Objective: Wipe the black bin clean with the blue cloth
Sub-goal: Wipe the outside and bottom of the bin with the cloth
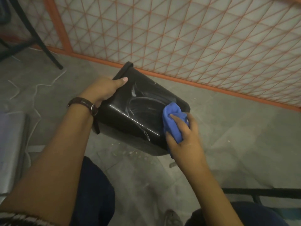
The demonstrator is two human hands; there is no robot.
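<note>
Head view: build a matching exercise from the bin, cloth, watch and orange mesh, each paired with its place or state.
1 black bin
2 blue cloth
3 watch
4 orange mesh panel

A strapped just behind the left hand
B bunched in the right hand, pressed to the bin
C tilted, gripped near its rim by the left hand
D behind the bin

Pairs: 1-C, 2-B, 3-A, 4-D.

Your left hand (102,90) hides its fingers behind the black bin (130,115), whose inside is unseen; your right hand (185,137) covers part of the blue cloth (172,111).
</note>
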